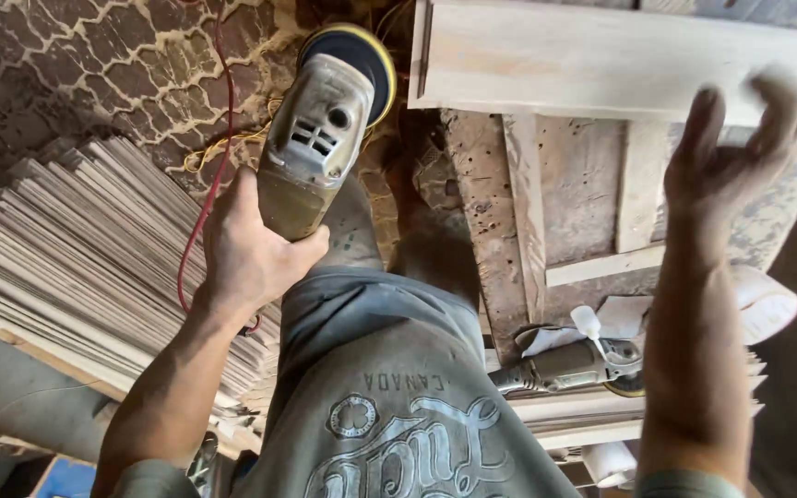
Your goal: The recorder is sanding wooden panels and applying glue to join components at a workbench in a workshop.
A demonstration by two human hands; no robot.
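Note:
My left hand (251, 249) grips the handle of a grey, dusty power sander (320, 129), which hangs over the cracked floor with its yellow-and-blue round pad facing down. A red cord (203, 207) runs from it past my wrist. My right hand (735, 157) is raised in the air at the right with fingers apart, blurred and holding nothing, just below a pale wooden plank (620, 60) lying across the top. My grey shorts and legs fill the lower middle.
A thick stack of thin wood sheets (76, 249) lies at the left. A rough wooden bench frame (546, 212) stands under the plank. A second grey power tool (569, 364) rests on boards at the lower right, beside white paper rolls (767, 304).

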